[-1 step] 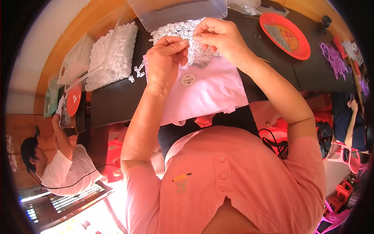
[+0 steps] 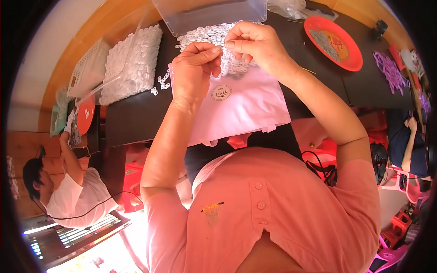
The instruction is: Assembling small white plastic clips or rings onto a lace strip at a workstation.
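Observation:
My left hand and my right hand are raised close together above a heap of small white pieces with dark marks. The thumb and forefinger of each hand are pinched together, their tips almost meeting. Whatever lies between the fingertips is too small to make out against the heap. A pink cloth bag with a round printed emblem is spread under my hands and over the table's near edge. The heap reaches onto the bag's far part, and a clear plastic bin stands tilted behind it.
Left of my hands lie a large stack of white pieces and some loose ones on the dark table. A red plate with small grey bits and purple strands are at right. Other people sit at both sides.
The fingertips of my two hands have come very slightly closer together. Otherwise the view has only shifted a little.

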Tool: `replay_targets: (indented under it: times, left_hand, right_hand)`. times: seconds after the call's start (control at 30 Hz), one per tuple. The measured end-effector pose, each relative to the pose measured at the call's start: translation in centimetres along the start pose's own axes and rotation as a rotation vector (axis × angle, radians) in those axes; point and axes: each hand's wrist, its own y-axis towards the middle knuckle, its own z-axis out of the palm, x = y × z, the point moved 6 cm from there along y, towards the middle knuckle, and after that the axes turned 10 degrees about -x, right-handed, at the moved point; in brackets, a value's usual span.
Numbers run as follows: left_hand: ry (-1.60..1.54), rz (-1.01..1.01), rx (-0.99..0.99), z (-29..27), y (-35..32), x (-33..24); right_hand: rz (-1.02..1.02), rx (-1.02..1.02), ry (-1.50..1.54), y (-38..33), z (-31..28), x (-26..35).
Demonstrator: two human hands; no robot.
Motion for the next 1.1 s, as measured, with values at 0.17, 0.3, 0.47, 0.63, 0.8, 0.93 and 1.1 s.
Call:
replay_targets:
  times: [0.17,0.3,0.47,0.63,0.8,0.93,1.1]
  left_hand:
    - [-0.090,0.028,-0.008,-0.9,-0.4,-0.6]
    - [-0.139,0.049,-0.019,-1.7,-0.2,-0.5]
    - [-0.091,0.104,-0.049,-2.2,-0.2,0.0]
    - [-0.058,0.166,-0.083,-2.5,-0.1,0.2]
    - [-0.002,0.227,-0.112,-2.5,-0.3,-0.1]
    - [0.013,0.230,-0.136,-2.7,-0.5,-0.1]
    - [0.026,0.241,-0.154,-2.6,-0.8,-0.1]
  right_hand:
    - [-0.005,0.035,-0.090,0.9,2.2,0.2]
    - [-0.011,0.013,-0.116,1.1,3.1,-0.7]
    - [0.004,-0.058,-0.141,0.6,3.6,-1.5]
    - [-0.122,-0.081,-0.195,0.5,3.7,-1.7]
    - [-0.269,-0.074,-0.313,0.7,3.2,-1.7]
    - [-0.351,-0.085,-0.400,0.4,3.5,-1.1]
    - [-0.393,-0.078,-0.451,0.2,3.6,-1.1]
